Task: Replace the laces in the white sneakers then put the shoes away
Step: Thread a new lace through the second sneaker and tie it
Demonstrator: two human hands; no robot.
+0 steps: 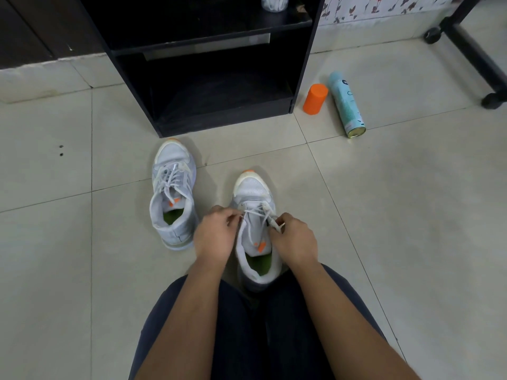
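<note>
Both hands thread a lace on the nearer white sneaker [253, 192], which stands on the tiled floor [384, 201] between the person's knees.

The left hand [215, 234] has its grip pinched on the lace [253, 215], and the right hand [297, 239] pinches the lace's end. The second sneaker [172, 187] stands laced just to the left, and both show green insoles. A clear jar [275, 2] holding something white sits in the black shelf unit [219, 116].

Hands [216, 234] on sneaker [253, 193] laces [256, 215]
</note>
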